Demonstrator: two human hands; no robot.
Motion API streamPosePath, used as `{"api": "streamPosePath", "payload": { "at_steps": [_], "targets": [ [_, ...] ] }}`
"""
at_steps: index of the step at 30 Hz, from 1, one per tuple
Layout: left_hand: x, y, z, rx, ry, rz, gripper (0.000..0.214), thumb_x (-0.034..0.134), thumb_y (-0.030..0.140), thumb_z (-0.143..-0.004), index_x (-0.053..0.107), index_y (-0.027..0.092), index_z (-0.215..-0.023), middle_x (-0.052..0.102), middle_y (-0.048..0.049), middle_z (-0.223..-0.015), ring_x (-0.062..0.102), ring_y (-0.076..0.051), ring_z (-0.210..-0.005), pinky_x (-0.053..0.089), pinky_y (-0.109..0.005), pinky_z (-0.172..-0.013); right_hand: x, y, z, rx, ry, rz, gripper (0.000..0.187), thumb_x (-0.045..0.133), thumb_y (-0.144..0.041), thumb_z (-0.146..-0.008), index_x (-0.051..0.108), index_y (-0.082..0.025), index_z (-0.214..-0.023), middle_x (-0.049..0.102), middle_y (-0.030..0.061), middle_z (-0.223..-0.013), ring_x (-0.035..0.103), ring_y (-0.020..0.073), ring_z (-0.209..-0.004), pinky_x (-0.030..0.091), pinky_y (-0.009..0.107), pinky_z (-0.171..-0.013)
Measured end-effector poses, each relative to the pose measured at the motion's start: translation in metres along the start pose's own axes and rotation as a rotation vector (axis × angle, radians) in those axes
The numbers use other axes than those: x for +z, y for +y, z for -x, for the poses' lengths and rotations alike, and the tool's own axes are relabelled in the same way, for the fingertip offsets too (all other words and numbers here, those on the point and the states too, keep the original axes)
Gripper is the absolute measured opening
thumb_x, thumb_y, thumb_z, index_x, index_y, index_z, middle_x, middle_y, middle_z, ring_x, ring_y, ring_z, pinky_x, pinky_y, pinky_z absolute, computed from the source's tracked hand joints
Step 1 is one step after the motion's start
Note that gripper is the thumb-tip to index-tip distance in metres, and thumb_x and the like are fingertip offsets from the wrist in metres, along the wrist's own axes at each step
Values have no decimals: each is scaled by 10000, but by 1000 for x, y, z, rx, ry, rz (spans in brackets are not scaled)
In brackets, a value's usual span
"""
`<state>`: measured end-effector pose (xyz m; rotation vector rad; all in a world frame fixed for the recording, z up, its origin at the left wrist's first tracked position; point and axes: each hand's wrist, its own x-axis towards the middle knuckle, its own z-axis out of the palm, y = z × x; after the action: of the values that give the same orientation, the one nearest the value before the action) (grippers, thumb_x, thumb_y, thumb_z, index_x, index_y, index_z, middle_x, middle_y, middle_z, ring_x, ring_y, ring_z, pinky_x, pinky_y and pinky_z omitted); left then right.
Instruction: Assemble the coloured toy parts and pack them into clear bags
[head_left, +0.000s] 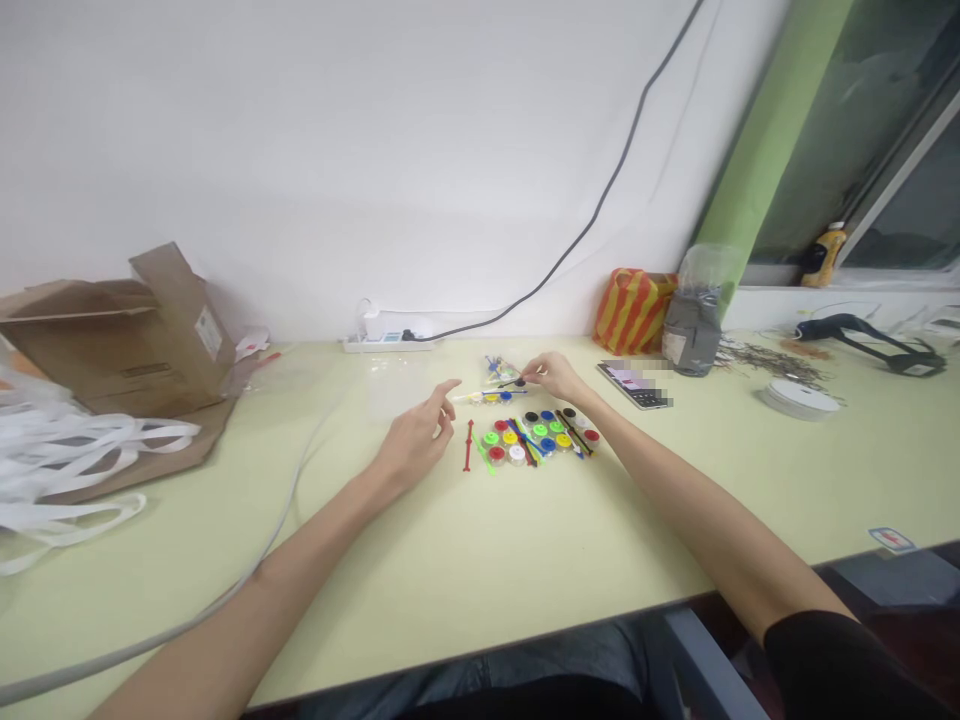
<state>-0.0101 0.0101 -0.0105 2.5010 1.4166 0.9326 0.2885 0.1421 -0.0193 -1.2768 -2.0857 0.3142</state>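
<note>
My right hand (553, 376) has its fingers pinched together on a small black piece (520, 382) at the far side of a group of coloured parts. Beyond it lies a small clear bag (495, 366) with blue and yellow bits inside. A short row of white, yellow and blue discs (491, 398) sits just in front. My left hand (420, 435) rests left of these, index finger stretched out, holding nothing. Nearer me are several round discs (517, 454) in red, green, blue, yellow, black and white, with thin plastic arrows among them. A red arrow (469, 446) lies apart on the left.
A cardboard box (127, 345) and white straps (67, 470) occupy the left. A power strip (386, 342) stands against the wall. To the right are a phone (636, 385), a striped bag (631, 312), a grey bag (691, 330) and a white roll (799, 398).
</note>
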Motion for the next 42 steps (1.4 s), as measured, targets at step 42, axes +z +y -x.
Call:
{"api": "streamPosePath", "payload": {
  "at_steps": [42],
  "targets": [
    [-1, 3, 2, 19, -73, -20, 528, 371, 186, -926, 385, 271, -1447, 667, -13, -971, 627, -169, -763, 451, -289, -714, -3, 8, 5, 41, -109, -42, 155, 699, -189, -798, 825, -158, -884, 793, 67, -865, 662, 178, -775, 488, 260, -736]
  ]
}}
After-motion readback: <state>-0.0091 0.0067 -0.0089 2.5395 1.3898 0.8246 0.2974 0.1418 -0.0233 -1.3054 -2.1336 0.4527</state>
